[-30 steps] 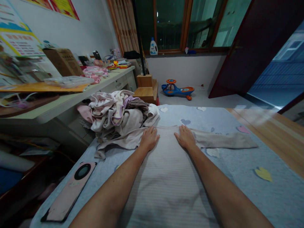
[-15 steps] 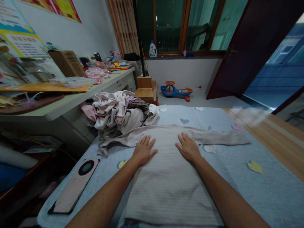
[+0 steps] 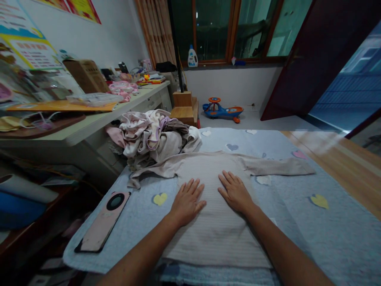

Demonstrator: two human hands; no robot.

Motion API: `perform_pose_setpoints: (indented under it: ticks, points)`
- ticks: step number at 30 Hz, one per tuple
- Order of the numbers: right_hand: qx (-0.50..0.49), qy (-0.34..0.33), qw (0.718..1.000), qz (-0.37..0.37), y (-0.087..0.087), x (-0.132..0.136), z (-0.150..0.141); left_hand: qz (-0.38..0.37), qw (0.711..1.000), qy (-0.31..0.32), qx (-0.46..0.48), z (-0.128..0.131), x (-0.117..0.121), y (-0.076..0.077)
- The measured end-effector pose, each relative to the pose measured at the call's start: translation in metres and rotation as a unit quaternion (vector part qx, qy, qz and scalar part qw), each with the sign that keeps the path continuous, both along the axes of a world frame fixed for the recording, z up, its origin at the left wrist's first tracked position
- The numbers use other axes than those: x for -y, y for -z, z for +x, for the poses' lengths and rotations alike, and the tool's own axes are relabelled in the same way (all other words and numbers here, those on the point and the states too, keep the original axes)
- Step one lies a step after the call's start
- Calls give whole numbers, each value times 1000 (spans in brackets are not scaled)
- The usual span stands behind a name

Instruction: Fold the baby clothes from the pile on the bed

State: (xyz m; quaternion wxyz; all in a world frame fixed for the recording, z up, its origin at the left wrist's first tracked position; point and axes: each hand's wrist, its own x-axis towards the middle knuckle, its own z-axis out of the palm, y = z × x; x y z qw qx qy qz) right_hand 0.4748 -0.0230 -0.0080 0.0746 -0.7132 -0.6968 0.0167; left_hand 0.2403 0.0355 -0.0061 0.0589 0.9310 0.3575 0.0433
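A beige ribbed long-sleeved top (image 3: 216, 234) lies flat and face-up on a pale blue quilt (image 3: 336, 238) printed with hearts. My left hand (image 3: 188, 201) and my right hand (image 3: 235, 192) rest palm-down on its chest, fingers spread, gripping nothing. Its sleeves stretch out to either side, the right one (image 3: 276, 167) straight and the left one (image 3: 157, 169) running towards a heap of mixed clothes (image 3: 151, 137). That heap touches the top's left shoulder. The bottom hem shows just above the near end of the quilt.
A phone in a pink case (image 3: 104, 222) lies on the quilt at my left. A white desk (image 3: 89, 127) with boxes and papers runs along the left. Wooden steps (image 3: 184, 111), a blue ride-on toy (image 3: 223, 111) and a detergent bottle (image 3: 193, 57) stand beyond.
Both hands have slid towards me down the top. Its bottom hem and more of the quilt have come into view as the camera has lifted and drawn back.
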Motion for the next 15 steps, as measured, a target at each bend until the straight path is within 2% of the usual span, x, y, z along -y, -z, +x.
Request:
perform_pose_setpoints:
  ticks: [5,8,11,15]
  points:
    - [32,39,999,16,5,7,30,1,1000,-25,-14,-24,-1,-1]
    - [50,62,997,17,3,11,34,8,998,-55,-22,-28,7,-4]
    - [46,65,997,17,-2,18,11,22,1000,-14,-10,-20,23,-3]
    - [-24,-53,998,1,-5,33,-37,-20,996,83,9,-6,43,-1]
